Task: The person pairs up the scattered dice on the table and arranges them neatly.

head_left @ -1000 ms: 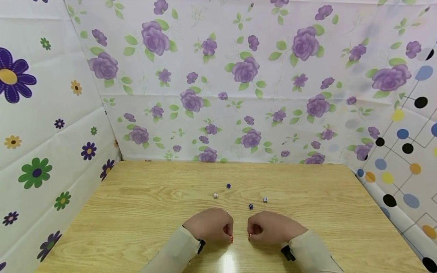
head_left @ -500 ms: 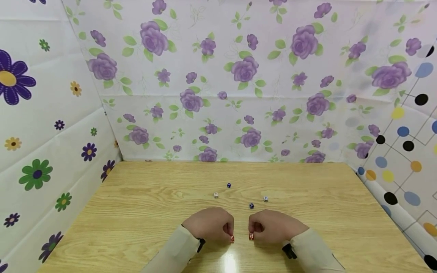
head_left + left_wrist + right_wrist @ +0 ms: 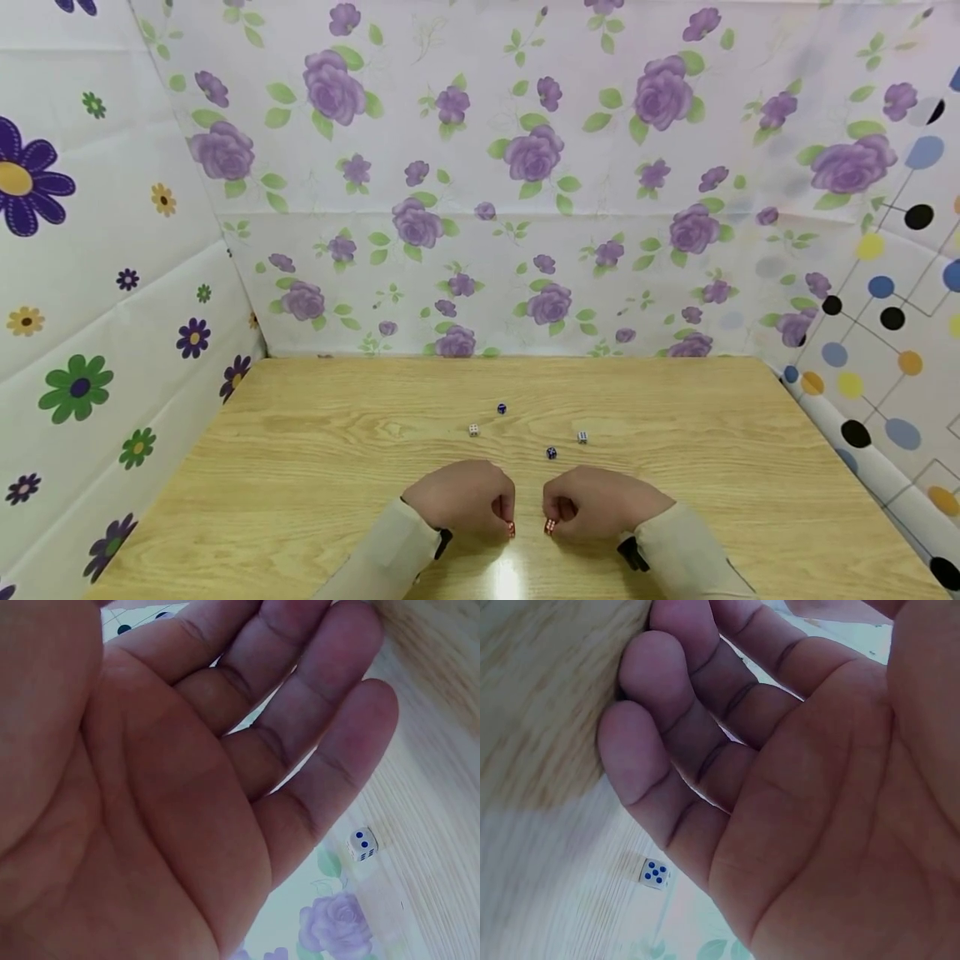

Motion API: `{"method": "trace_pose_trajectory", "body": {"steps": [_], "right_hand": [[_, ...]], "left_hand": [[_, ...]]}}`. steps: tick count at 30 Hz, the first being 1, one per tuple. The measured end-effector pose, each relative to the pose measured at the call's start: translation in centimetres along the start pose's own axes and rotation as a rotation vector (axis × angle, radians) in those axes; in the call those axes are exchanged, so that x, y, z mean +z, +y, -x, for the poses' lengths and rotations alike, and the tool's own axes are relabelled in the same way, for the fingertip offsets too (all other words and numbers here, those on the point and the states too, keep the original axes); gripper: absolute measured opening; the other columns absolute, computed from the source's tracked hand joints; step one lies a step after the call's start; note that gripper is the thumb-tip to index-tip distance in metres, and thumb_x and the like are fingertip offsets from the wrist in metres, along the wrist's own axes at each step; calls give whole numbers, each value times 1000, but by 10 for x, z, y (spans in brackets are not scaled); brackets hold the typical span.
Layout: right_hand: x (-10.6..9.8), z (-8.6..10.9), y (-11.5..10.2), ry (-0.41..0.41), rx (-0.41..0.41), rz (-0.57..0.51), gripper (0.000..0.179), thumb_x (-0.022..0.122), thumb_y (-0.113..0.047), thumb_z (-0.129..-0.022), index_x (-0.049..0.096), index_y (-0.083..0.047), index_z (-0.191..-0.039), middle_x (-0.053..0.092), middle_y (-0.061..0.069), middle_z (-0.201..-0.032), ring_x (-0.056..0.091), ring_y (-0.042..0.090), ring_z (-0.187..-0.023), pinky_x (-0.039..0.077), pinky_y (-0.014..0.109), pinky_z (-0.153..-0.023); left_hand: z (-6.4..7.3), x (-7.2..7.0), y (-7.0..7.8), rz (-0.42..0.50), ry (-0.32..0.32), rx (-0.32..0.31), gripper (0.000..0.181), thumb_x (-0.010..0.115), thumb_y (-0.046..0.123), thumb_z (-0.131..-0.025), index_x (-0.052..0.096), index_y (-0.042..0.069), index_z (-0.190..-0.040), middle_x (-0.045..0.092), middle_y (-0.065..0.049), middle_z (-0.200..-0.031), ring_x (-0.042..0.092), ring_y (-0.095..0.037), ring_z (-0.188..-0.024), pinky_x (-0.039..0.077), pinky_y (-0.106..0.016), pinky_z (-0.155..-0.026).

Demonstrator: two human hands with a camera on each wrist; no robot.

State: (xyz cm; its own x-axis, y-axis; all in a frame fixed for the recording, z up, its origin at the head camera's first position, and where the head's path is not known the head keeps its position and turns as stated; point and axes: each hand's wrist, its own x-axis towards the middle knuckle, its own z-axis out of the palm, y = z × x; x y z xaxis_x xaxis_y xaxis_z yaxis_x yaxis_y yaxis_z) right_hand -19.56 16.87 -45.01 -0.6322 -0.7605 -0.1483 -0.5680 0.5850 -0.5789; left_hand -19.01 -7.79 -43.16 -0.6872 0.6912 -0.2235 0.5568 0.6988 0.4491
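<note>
In the head view my left hand pinches a red die between thumb and forefinger, low at the table's near side. Facing it a short gap away, my right hand pinches another red die, white pips showing. The fingers partly cover both dice. Beyond the hands lie two white dice, the left one and the right one, and two dark blue dice, one farther and one nearer. Neither red die shows in the wrist views; each shows a palm and a white die.
The wooden table reaches back to a cloth with purple roses. A flowered cloth stands on the left, a dotted one on the right. Light glares on the table near its front.
Both hands keep their pinch and barely move. The right red die has tilted a little and shifted slightly toward me since half a second ago. The loose dice stay put.
</note>
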Motion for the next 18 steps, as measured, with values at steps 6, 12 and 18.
{"method": "trace_pose_trajectory", "body": {"steps": [6, 12, 18], "right_hand": [[3, -1, -4, -2, 6, 16, 21, 72, -9, -91, 62, -25, -82, 49, -17, -71, 43, -2, -64, 38, 20, -62], [6, -3, -9, -3, -2, 32, 20, 73, -11, -88, 61, -25, -82, 48, -17, -70, 42, -3, -63, 38, 20, -61], [6, -3, -8, -9, 27, 24, 18, 76, -16, -87, 62, -27, -83, 50, -17, -71, 44, -2, -63, 40, 20, -60]], "left_hand": [[0, 1, 1, 5, -9, 1, 17, 82, 18, -85, 69, 27, -79, 61, 20, -76, 57, 2, -69, 49, -20, -65], [0, 2, 3, -9, -19, -5, 14, 82, 21, -86, 71, 26, -79, 61, 20, -75, 56, 2, -68, 48, -20, -64], [0, 2, 2, 13, -19, -20, 16, 83, 21, -85, 70, 27, -79, 62, 20, -75, 58, 1, -68, 49, -21, -64]]}}
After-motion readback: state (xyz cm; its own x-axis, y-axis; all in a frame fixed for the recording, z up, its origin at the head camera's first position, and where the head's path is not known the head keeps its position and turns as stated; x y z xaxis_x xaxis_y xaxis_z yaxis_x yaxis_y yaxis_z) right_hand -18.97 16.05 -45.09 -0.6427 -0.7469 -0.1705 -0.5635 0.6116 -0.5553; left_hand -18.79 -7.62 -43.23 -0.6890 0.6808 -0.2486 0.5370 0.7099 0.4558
